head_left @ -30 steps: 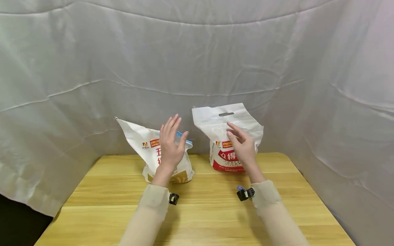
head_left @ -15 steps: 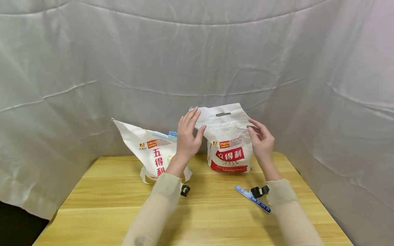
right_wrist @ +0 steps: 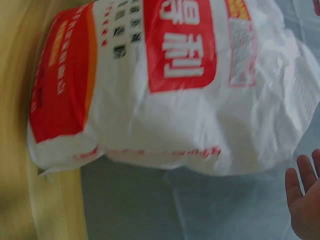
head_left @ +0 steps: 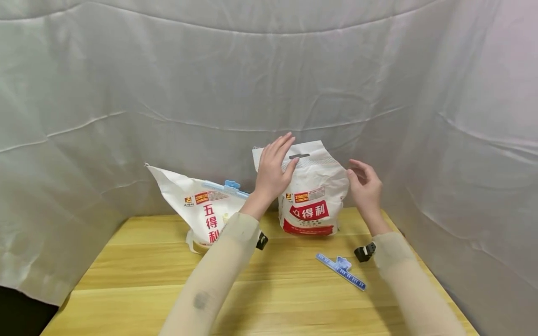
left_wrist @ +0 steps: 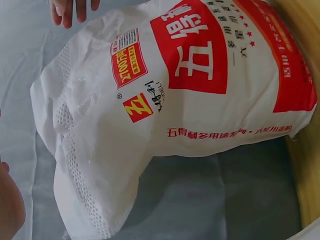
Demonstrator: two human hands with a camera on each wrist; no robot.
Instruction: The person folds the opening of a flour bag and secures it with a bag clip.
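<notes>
A white flour bag [head_left: 308, 200] with a red label stands at the back of the table, its punched handle top upright. My left hand [head_left: 273, 172], fingers extended, overlaps its upper left side in the head view; in the left wrist view only part of this hand [left_wrist: 10, 202] shows at the left edge. To the right of the bag is my right hand [head_left: 367, 189], fingers loosely bent and nothing in them. The right wrist view shows this hand [right_wrist: 307, 200] near the bag's upper edge. A blue bag clip [head_left: 341, 270] lies on the table in front.
A second flour bag [head_left: 201, 205] leans at the left, its top folded over under a light blue bag clip [head_left: 224, 187]. Grey cloth [head_left: 201, 84] hangs close behind the wooden table [head_left: 138, 280] and along its sides.
Both hands have moved right: the left from before the left bag to the right bag, the right from in front of that bag to beyond its right side. The clip on the table is uncovered.
</notes>
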